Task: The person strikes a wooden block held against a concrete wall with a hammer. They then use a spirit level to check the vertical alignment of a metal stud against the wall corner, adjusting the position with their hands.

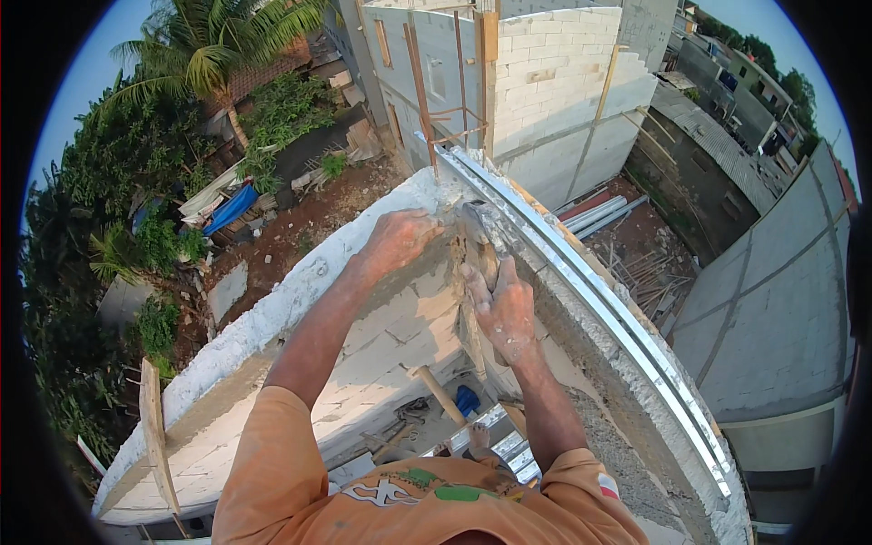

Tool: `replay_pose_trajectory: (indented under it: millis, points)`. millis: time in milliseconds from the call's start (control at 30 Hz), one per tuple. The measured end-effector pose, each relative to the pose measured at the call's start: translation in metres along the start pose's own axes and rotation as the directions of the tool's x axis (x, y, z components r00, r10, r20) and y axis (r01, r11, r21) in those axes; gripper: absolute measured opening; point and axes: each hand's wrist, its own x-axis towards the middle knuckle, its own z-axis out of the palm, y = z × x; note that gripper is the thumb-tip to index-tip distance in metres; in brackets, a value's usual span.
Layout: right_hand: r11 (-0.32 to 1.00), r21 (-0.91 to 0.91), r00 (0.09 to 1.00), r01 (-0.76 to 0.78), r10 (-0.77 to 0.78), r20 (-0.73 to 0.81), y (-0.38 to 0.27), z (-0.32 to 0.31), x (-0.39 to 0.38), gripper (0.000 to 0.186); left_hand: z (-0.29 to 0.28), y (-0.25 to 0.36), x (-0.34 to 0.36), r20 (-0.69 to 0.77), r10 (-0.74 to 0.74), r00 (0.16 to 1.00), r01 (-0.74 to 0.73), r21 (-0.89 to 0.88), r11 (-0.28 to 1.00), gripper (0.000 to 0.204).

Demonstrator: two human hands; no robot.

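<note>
My left hand (398,238) rests with curled fingers on the corner edge of a block wall, whose rough pale mortar top (309,272) runs down to the lower left. My right hand (498,313) is closed around a mortar-crusted metal tool (481,227), apparently a trowel or hammer, at the inside corner, right of the left hand; what exactly it is, I cannot tell. A long silver metal channel (581,282) lies along the right wall top, beside the tool. Rusty rebar (424,104) stands upright just beyond the corner.
Open drops flank both walls, with dirt, a palm (209,54) and blue tarp (232,207) left, pipes (604,213) right. Below me are metal rungs (513,445) with a bare foot. A wooden plank (154,436) stands lower left. Neighbouring block buildings (554,91) rise ahead and right.
</note>
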Motion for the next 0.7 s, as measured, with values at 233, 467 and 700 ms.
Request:
replay_pose_trajectory:
  millis: [233, 467, 700]
  points:
    - [0.985, -0.172, 0.985, -0.019, 0.047, 0.163, -0.001, 0.003, 0.006, 0.043, 0.005, -0.006, -0.002, 0.102, -0.024, 0.994, 0.02, 0.042, 0.999, 0.006]
    - [1.0, 0.017, 0.999, -0.001, 0.0, 0.035, -0.009, -0.003, -0.002, 0.044, -0.002, 0.003, 0.003, 0.088, -0.036, 0.995, 0.029, 0.077, 0.997, 0.005]
    - [0.992, 0.043, 0.992, -0.118, 0.115, 0.056, 0.0, -0.01, -0.021, 0.04, -0.002, 0.01, 0.006, 0.049, -0.039, 0.998, 0.039, 0.008, 0.999, 0.013]
